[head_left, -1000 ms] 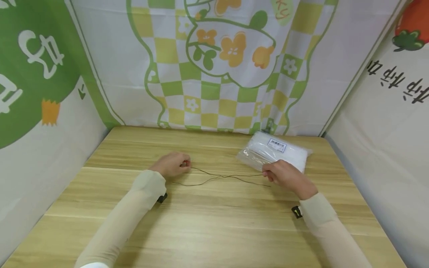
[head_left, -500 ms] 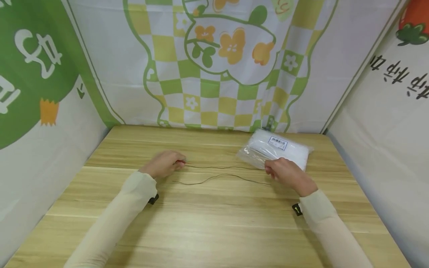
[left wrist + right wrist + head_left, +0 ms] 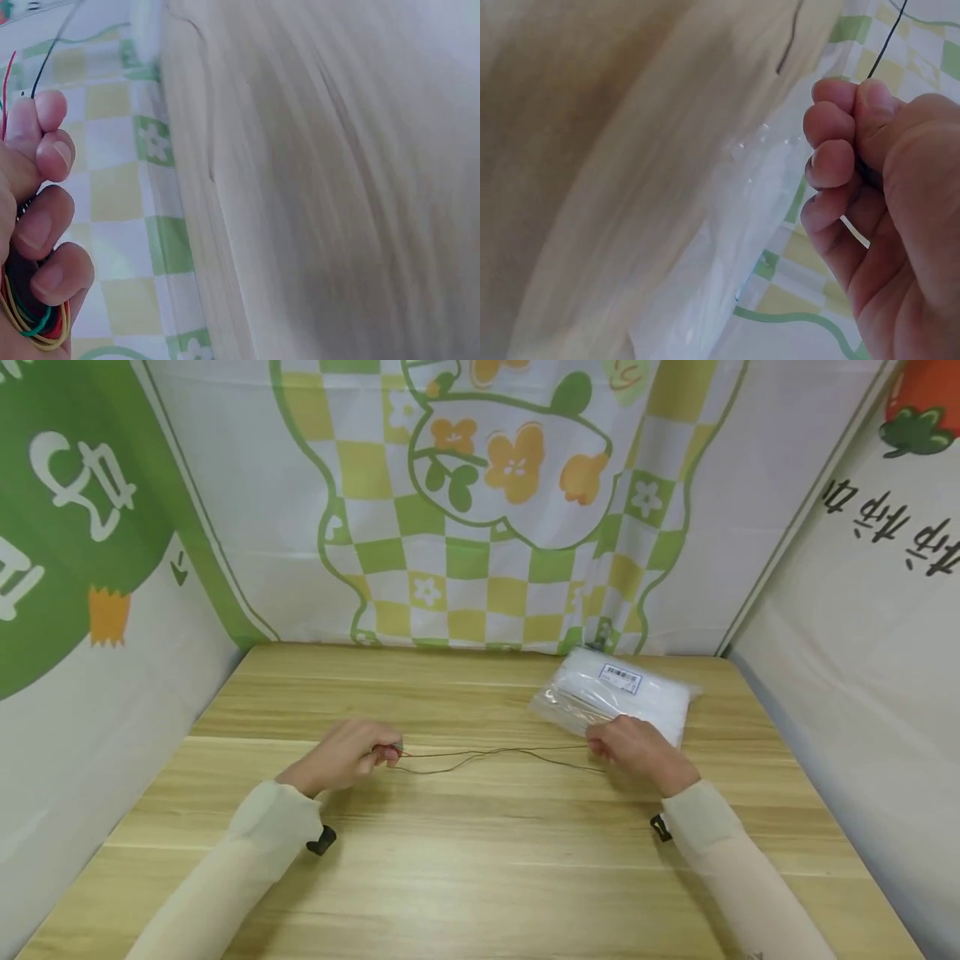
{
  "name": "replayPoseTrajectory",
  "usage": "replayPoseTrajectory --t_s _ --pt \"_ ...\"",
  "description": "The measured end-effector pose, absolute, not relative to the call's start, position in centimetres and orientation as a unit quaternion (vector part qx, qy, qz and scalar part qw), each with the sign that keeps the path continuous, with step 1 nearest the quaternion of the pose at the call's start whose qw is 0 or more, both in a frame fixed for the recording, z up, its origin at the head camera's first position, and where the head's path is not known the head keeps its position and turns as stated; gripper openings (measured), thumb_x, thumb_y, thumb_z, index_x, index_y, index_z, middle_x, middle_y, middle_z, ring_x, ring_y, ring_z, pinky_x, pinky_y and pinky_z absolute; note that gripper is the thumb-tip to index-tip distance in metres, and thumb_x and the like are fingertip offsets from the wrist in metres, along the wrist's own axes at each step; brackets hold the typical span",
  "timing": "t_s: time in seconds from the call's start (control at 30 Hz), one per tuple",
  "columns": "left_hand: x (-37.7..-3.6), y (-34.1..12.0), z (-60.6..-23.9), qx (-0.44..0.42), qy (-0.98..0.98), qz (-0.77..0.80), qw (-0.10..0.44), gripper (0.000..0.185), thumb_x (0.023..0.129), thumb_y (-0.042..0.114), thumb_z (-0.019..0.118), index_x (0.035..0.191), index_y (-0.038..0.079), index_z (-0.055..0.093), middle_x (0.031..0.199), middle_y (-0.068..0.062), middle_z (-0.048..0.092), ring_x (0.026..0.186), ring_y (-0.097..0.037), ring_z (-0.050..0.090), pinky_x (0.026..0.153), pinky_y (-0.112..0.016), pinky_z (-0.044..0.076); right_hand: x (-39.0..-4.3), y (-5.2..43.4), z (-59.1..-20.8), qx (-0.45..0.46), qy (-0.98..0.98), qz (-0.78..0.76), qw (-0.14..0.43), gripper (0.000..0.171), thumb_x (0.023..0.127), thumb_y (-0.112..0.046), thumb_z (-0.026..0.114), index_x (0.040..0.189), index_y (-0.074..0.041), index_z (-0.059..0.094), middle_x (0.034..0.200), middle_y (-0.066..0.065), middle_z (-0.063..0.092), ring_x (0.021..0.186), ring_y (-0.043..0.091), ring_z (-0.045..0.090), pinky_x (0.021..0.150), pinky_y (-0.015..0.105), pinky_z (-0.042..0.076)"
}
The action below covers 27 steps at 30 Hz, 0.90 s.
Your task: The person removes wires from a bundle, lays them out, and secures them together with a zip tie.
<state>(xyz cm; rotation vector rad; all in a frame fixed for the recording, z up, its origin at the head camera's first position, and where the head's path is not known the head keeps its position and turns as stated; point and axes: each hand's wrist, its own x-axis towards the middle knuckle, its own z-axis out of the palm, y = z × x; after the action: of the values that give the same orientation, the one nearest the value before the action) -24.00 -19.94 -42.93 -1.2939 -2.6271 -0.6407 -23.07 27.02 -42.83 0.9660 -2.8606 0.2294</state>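
Observation:
A thin black wire [image 3: 442, 754] is stretched between the two hands above the table. My left hand [image 3: 345, 756] pinches one end between thumb and forefinger. The curled lower fingers of that hand also hold a looped bundle of coloured wires [image 3: 46, 334] with red, green and yellow strands, seen in the left wrist view. At the other end, my right hand [image 3: 633, 750] pinches the black wire between thumb and fingertip, its other fingers curled in. A second dark, wavy wire [image 3: 558, 763] lies on the tabletop just in front, overlapped by the held one in the head view.
Close behind the right hand lies a clear plastic bag [image 3: 637, 693] of white material with a barcode label. The wooden table [image 3: 480, 860] is bounded by a patterned cloth [image 3: 480, 568] at the back and printed panels on both sides.
My left hand has moved left and then nearer the body, drawing the held wire straighter. The right hand has stayed almost in place. The wire on the table lies as before.

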Motion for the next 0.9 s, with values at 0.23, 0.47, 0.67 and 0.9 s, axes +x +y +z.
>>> replayPoseTrajectory --t_s 0.23,0.47,0.67,0.9 --pt "-23.7 -20.2 -43.0 -0.417 -0.878 -0.225 0.064 0.034 0.097 -0.01 0.064 0.076 0.017 0.061 0.072 0.001 0.066 0.064 -0.001 0.04 0.059 -0.02 0.032 -22.8 26.8 -42.9 0.35 -0.93 0.091 0.068 0.034 0.086 0.01 0.066 0.071 -0.017 0.053 0.065 -0.012 0.045 0.062 0.006 0.042 0.059 0.025 0.039" --pt "-24.4 -20.8 -43.9 -0.383 -0.913 -0.113 0.084 0.038 0.099 -0.002 0.068 0.073 0.023 0.055 0.07 0.01 0.059 0.065 -0.003 0.043 0.057 -0.02 0.03 -22.4 26.7 -42.9 0.406 -0.899 0.127 0.102 0.034 0.082 0.017 0.063 0.072 -0.015 0.055 0.064 -0.012 0.045 0.061 -0.001 0.039 0.057 0.019 0.036" --pt "-24.5 -20.9 -44.1 -0.362 -0.924 -0.104 0.066 0.036 0.1 0.003 0.07 0.072 0.02 0.054 0.068 0.013 0.05 0.063 -0.003 0.039 0.058 -0.021 0.03 -22.4 26.4 -43.1 0.393 -0.907 0.125 0.084 0.033 0.095 0.007 0.067 0.072 -0.014 0.054 0.061 -0.012 0.039 0.059 -0.002 0.037 0.059 0.02 0.038" --pt "-24.1 -20.3 -43.4 -0.358 -0.929 -0.086 0.032 0.034 0.102 0.013 0.07 0.073 0.02 0.053 0.066 0.011 0.042 0.059 -0.004 0.033 0.056 -0.021 0.026 -22.6 26.1 -43.0 0.357 -0.927 0.108 0.044 0.034 0.1 -0.002 0.067 0.072 -0.017 0.052 0.061 -0.014 0.032 0.058 0.0 0.035 0.059 0.021 0.038"
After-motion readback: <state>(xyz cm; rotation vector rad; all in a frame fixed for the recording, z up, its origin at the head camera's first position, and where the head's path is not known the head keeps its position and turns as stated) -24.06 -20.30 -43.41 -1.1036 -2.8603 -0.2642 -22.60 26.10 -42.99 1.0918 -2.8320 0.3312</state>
